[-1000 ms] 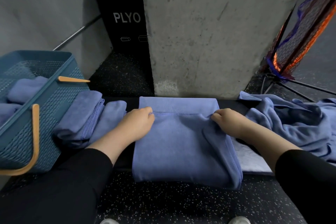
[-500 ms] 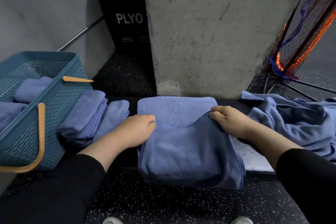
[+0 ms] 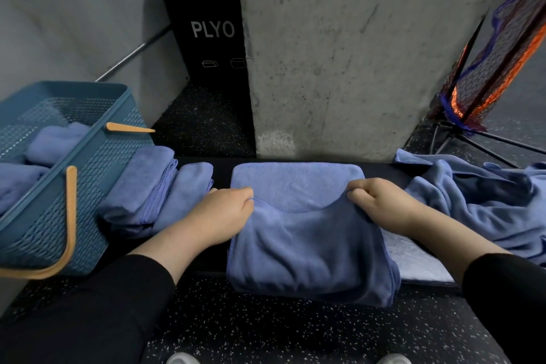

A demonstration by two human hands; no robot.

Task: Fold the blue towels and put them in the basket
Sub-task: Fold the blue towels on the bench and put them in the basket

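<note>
A blue towel (image 3: 307, 242) lies half-folded on the low black bench (image 3: 396, 170) in front of me. My left hand (image 3: 218, 216) pinches the left corner of its upper layer, and my right hand (image 3: 381, 204) pinches the right corner. The edge between them sags over the lower layer. To the left lie two folded blue towels (image 3: 153, 195), beside the teal basket (image 3: 97, 168), which holds more folded towels (image 3: 50, 142). A heap of unfolded blue towels (image 3: 484, 201) sits at the right.
A concrete pillar (image 3: 354, 53) rises straight behind the bench. A black PLYO box (image 3: 206, 29) stands at the back left, with a metal bar leaning on the wall. A netted stand (image 3: 487, 74) on thin legs is at the right. A pale cloth (image 3: 413, 260) lies under my right forearm.
Both hands have drawn the towel's top edge back toward me, away from the far edge, so more of the lower layer shows and the upper layer has gone slack.
</note>
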